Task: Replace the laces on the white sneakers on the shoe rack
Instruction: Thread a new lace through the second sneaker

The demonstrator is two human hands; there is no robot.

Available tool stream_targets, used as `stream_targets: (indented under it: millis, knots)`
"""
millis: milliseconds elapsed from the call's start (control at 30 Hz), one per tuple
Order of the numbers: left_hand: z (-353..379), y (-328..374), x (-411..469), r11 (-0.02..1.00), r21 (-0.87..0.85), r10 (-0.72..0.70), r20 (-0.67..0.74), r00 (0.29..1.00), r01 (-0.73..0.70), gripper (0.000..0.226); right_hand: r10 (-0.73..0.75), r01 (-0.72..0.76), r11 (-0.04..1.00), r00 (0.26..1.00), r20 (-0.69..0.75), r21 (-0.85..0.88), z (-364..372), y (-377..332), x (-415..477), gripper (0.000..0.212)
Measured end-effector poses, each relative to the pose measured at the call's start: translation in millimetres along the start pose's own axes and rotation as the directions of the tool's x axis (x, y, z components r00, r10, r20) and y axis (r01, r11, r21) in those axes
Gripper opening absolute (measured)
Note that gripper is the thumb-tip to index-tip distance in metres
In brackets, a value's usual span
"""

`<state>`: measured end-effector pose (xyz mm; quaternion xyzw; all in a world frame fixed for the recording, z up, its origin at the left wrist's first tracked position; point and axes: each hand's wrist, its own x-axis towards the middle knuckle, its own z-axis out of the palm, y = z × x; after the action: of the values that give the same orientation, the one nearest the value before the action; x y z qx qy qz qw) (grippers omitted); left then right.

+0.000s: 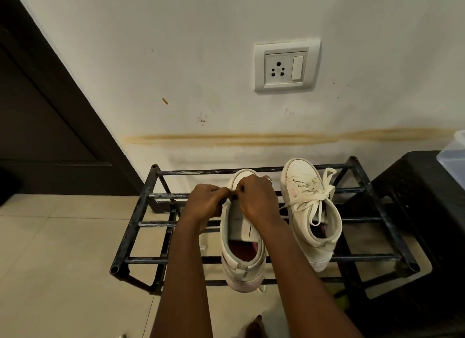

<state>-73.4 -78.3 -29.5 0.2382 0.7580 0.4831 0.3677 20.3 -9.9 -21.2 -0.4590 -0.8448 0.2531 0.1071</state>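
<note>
The unlaced sneaker [239,228] lies on the top bars of the shoe rack [196,172], toe toward the wall and heel toward the person, directly under both hands. Its tongue is bare and its reddish lining shows in the opening just behind the wrists. The left hand [206,203] and the right hand [254,196] meet over the front of that opening, fingers curled and fingertips pinched together on the edge of the upper. What sits between the fingertips is too small to tell. A ring shows on the right hand.

Just to the right of the right hand, apart from it, stands the laced sneaker [299,224], also toe to the wall, with a cream lace [318,199] tied in a loose bow whose ends fall across its opening.

Beyond the hands rises a pale wall with a long yellowish stain [276,136] and, higher up, a wall socket [286,65]. Far left of the left hand is a dark door [37,111], with tiled floor [63,237] below it. Far right of the right hand stands a black stool [415,186] bearing a translucent container [453,156].
</note>
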Motion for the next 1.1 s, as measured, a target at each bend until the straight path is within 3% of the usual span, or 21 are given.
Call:
stream_targets:
  millis: [100,233,367,433,500,600,700,833,967,1100]
  knots:
    - [0.3,0.1,-2.8,0.993,-0.11,-0.046,0.029,0.999,0.049,0.028,-0.042,0.04,0.998,0.999,-0.026,-0.058,0.0,-2.7,-1.3,0.023]
    - [4.6,6.1,-3.1,0.992,-0.105,-0.078,-0.025,0.997,0.075,0.012,-0.01,0.009,0.999,1.0,-0.028,-0.043,-1.9,-2.7,-1.6,0.024]
    - [9.2,10.4,-0.8,0.991,-0.071,-0.119,-0.047,0.992,0.116,0.015,0.005,-0.005,0.999,1.0,-0.014,-0.033,-7.4,1.3,-5.3,0.026]
    - [5.3,10.7,1.3,0.967,-0.208,-0.157,-0.036,0.987,0.146,0.024,0.075,-0.076,0.995,0.997,0.011,0.058,-12.5,4.5,-6.8,0.032]
    - [-0.4,11.4,2.1,0.918,-0.373,-0.167,-0.06,0.984,0.133,0.028,0.177,-0.194,0.97,0.977,0.116,0.149,-18.2,7.2,-10.5,0.052]
    - [-4.8,14.2,1.1,0.879,-0.474,-0.135,-0.141,0.981,0.053,0.027,0.267,-0.327,0.903,0.935,0.235,0.278,-24.2,6.7,-18.8,0.072]
    - [-0.1,18.9,-0.4,0.889,-0.458,-0.067,-0.182,0.981,-0.025,0.028,0.317,-0.381,0.866,0.919,0.234,0.323,-21.7,0.7,-27.2,0.068]
    - [6.0,17.4,3.1,0.92,-0.388,-0.052,-0.251,0.967,-0.052,0.032,0.388,-0.399,0.863,0.916,0.098,0.309,-12.0,-8.2,-35.7,0.051]
    - [-0.4,20.8,1.0,0.84,-0.53,-0.059,-0.308,0.95,-0.12,0.033,0.387,-0.385,0.879,0.921,0.052,0.282,-7.2,-9.3,-37.6,0.037]
    - [-42.0,36.8,-2.0,0.77,-0.547,-0.011,-0.525,0.851,-0.327,0.032,0.397,-0.392,0.882,0.917,0.034,0.263,-6.8,-3.9,-36.8,0.031]
